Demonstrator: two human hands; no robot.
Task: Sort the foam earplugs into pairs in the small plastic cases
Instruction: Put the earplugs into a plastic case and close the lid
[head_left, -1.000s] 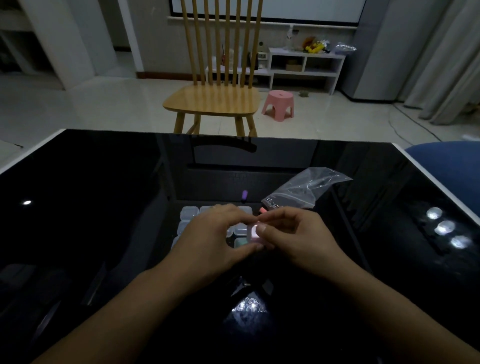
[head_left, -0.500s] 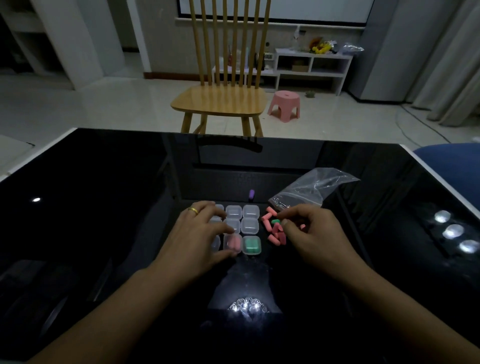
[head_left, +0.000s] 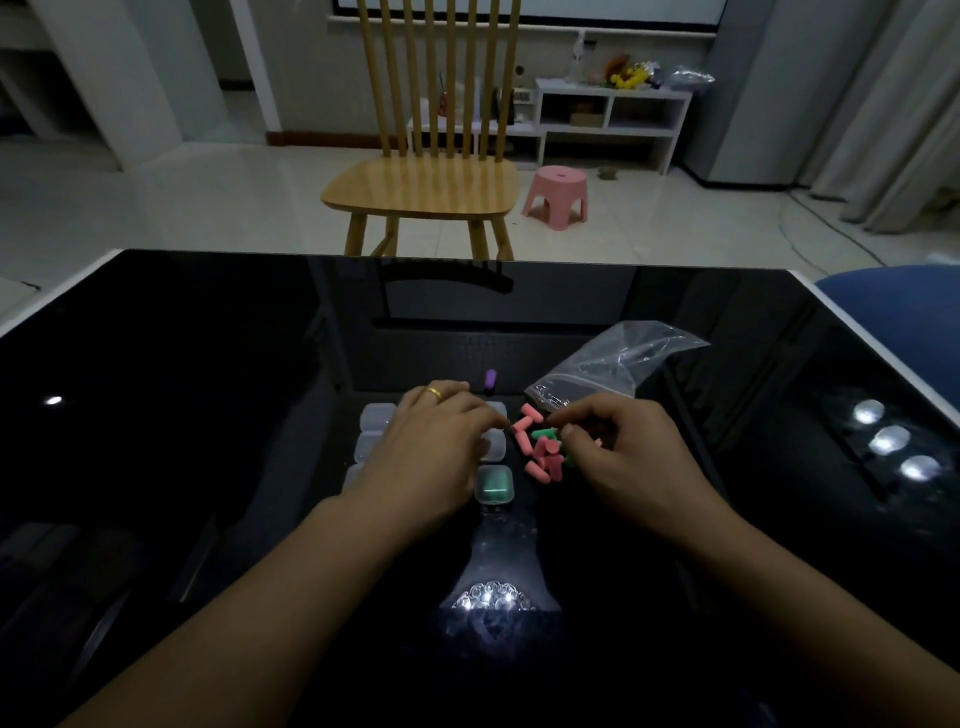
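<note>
Black glass makes up the worktop, whose pale far edge runs across the head view and whose right edge slants down past a blue seat. Broad bare glass lies to the left, the right and the near side of the hands.

Near the middle sits a cluster of small clear plastic cases; the left hand lies flat over most of them, its fingers straight and reaching toward the loose pile. One closed case holding green earplugs shows just beside that hand's near edge.

Just right of the cases lies the pile of pink and green foam earplugs. The right hand hovers over its right side with fingers curled and tips close together; whether they pinch a plug cannot be told.

Behind the pile rests a clear zip bag, and a single purple earplug stands apart behind the left hand. Beyond the far edge stands a wooden chair on the open floor.
</note>
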